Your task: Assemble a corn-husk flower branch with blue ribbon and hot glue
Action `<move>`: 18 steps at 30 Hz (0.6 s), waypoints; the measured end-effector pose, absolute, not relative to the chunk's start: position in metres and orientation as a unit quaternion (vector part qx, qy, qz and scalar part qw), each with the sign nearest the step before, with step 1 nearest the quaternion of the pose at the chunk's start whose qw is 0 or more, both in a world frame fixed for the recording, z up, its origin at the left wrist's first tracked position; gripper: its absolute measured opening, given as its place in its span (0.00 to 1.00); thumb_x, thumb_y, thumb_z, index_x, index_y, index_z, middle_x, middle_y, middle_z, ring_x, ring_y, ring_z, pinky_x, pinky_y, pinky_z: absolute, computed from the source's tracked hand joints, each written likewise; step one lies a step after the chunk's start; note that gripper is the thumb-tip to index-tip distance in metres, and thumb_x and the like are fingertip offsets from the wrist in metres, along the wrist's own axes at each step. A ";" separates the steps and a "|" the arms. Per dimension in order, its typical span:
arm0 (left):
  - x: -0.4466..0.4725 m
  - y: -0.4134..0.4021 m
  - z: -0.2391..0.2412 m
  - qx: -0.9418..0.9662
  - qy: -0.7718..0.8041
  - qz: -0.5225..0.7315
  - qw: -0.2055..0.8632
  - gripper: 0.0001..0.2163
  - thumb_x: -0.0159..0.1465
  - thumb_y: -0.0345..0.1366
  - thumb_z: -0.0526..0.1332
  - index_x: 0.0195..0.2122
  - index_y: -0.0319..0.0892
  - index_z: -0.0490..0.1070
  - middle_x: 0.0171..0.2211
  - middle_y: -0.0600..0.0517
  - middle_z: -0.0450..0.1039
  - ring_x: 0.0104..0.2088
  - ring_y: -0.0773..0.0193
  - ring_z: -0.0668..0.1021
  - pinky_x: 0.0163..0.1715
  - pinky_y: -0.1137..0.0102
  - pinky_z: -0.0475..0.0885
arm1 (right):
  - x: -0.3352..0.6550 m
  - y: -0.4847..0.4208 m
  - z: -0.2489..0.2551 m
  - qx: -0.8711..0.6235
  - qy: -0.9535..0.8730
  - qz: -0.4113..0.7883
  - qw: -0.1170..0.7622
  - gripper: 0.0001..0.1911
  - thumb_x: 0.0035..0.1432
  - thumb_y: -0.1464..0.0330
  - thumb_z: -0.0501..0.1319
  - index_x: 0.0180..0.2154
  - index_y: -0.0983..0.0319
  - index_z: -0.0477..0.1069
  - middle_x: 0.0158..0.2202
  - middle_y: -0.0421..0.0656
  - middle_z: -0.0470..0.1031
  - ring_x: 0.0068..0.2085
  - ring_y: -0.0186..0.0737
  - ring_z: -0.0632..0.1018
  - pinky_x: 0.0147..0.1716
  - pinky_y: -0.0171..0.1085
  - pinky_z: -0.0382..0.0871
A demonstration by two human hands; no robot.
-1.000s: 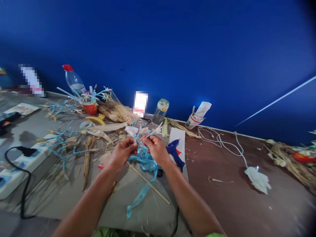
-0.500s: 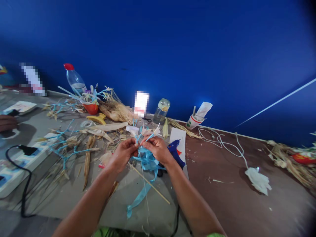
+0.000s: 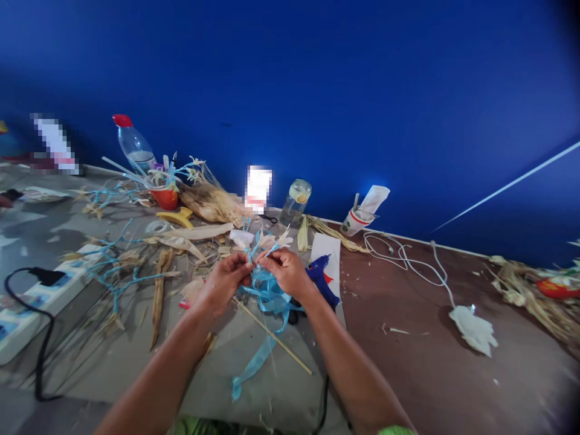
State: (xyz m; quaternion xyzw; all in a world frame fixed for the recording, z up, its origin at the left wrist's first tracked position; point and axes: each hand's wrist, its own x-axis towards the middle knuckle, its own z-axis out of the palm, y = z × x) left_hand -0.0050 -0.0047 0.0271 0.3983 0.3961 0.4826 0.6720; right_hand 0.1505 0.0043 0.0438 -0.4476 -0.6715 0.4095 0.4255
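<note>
My left hand (image 3: 223, 283) and my right hand (image 3: 287, 270) meet above the table, both pinched on a small sprig of pale husk flowers (image 3: 267, 240) on light-blue stems. A tangle of light-blue ribbon (image 3: 267, 296) hangs under the hands, and its tail trails toward me over the grey mat (image 3: 136, 356). A thin wooden stick (image 3: 276, 341) lies slanted beneath the ribbon. Just right of my right hand rests a blue glue gun (image 3: 322, 279) on a white sheet (image 3: 327, 248).
Dried husks and blue-wrapped twigs (image 3: 122, 269) litter the left. A red pot of flowers (image 3: 165, 194), a red-capped bottle (image 3: 132, 144), a glass jar (image 3: 295, 202) and a paper cup (image 3: 356, 220) line the blue wall. White cable (image 3: 421, 269), power strip (image 3: 27, 308) with black cord.
My hands have closed in slightly on the sprig and turned it a little; the flower tips now lean less to the right. Another person's hand at the far left has withdrawn.
</note>
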 end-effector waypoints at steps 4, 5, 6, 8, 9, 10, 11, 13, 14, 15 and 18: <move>-0.004 -0.006 0.029 0.394 0.400 0.485 0.671 0.12 0.48 0.38 0.68 0.26 0.38 0.67 0.18 0.58 0.63 0.18 0.75 0.65 0.19 0.77 0.58 | 0.149 0.004 0.045 -0.444 -0.633 0.453 0.444 0.10 0.53 0.63 0.60 0.28 0.62 0.75 0.28 0.40 0.75 0.33 0.36 0.74 0.37 0.34 0.66; -0.004 -0.006 0.030 0.391 0.398 0.485 0.674 0.12 0.49 0.38 0.68 0.26 0.38 0.67 0.18 0.58 0.63 0.18 0.75 0.65 0.19 0.77 0.58 | 0.149 0.004 0.046 -0.441 -0.621 0.467 0.449 0.10 0.52 0.63 0.60 0.28 0.62 0.74 0.28 0.40 0.74 0.33 0.35 0.74 0.36 0.34 0.66; -0.004 -0.006 0.031 0.387 0.395 0.484 0.678 0.12 0.49 0.38 0.68 0.26 0.37 0.67 0.18 0.58 0.63 0.18 0.75 0.64 0.19 0.77 0.58 | 0.150 0.004 0.046 -0.437 -0.610 0.481 0.454 0.09 0.52 0.63 0.60 0.29 0.62 0.74 0.29 0.40 0.74 0.32 0.35 0.74 0.35 0.33 0.66; -0.004 -0.007 0.033 0.380 0.388 0.481 0.688 0.11 0.49 0.38 0.67 0.26 0.37 0.67 0.17 0.58 0.63 0.18 0.75 0.64 0.20 0.77 0.58 | 0.151 0.004 0.046 -0.424 -0.600 0.499 0.460 0.09 0.52 0.63 0.61 0.29 0.61 0.74 0.30 0.40 0.75 0.32 0.35 0.73 0.34 0.33 0.66; -0.004 -0.007 0.033 0.378 0.385 0.480 0.692 0.12 0.49 0.38 0.68 0.25 0.37 0.67 0.17 0.58 0.62 0.17 0.75 0.64 0.20 0.77 0.58 | 0.153 0.004 0.047 -0.417 -0.606 0.499 0.458 0.08 0.52 0.63 0.61 0.28 0.61 0.74 0.30 0.40 0.75 0.33 0.35 0.73 0.35 0.33 0.66; -0.004 -0.007 0.033 0.377 0.383 0.478 0.695 0.12 0.49 0.38 0.68 0.25 0.37 0.67 0.17 0.58 0.62 0.17 0.75 0.64 0.20 0.77 0.58 | 0.154 0.004 0.047 -0.410 -0.620 0.494 0.452 0.08 0.52 0.63 0.61 0.28 0.61 0.74 0.30 0.40 0.74 0.33 0.35 0.73 0.35 0.34 0.65; -0.004 -0.007 0.034 0.377 0.382 0.478 0.695 0.12 0.49 0.38 0.68 0.26 0.37 0.67 0.17 0.58 0.62 0.17 0.75 0.64 0.20 0.77 0.58 | 0.155 0.004 0.048 -0.403 -0.639 0.484 0.442 0.08 0.52 0.64 0.61 0.27 0.60 0.74 0.29 0.40 0.74 0.33 0.36 0.73 0.36 0.34 0.65; -0.004 -0.007 0.033 0.377 0.386 0.478 0.693 0.12 0.48 0.38 0.68 0.26 0.38 0.67 0.17 0.58 0.63 0.18 0.75 0.64 0.20 0.77 0.58 | 0.156 0.005 0.049 -0.397 -0.666 0.466 0.425 0.08 0.53 0.64 0.60 0.27 0.60 0.75 0.29 0.41 0.74 0.34 0.36 0.72 0.38 0.35 0.65; -0.004 -0.007 0.033 0.378 0.389 0.478 0.691 0.12 0.48 0.38 0.68 0.26 0.38 0.67 0.18 0.58 0.63 0.18 0.75 0.64 0.20 0.77 0.58 | 0.156 0.005 0.049 -0.400 -0.671 0.460 0.423 0.08 0.53 0.64 0.60 0.27 0.60 0.75 0.29 0.41 0.74 0.34 0.36 0.72 0.38 0.35 0.65; -0.004 -0.007 0.032 0.380 0.392 0.478 0.689 0.12 0.48 0.38 0.68 0.26 0.38 0.67 0.18 0.58 0.63 0.18 0.75 0.64 0.20 0.77 0.58 | 0.156 0.005 0.048 -0.407 -0.668 0.455 0.426 0.08 0.53 0.64 0.60 0.28 0.60 0.75 0.29 0.41 0.74 0.34 0.37 0.72 0.37 0.35 0.65; -0.004 -0.007 0.031 0.388 0.393 0.480 0.681 0.12 0.49 0.39 0.67 0.27 0.38 0.67 0.18 0.58 0.62 0.18 0.75 0.64 0.20 0.77 0.58 | 0.154 0.007 0.045 -0.437 -0.634 0.454 0.447 0.09 0.53 0.64 0.60 0.28 0.60 0.75 0.29 0.41 0.74 0.32 0.36 0.72 0.33 0.34 0.65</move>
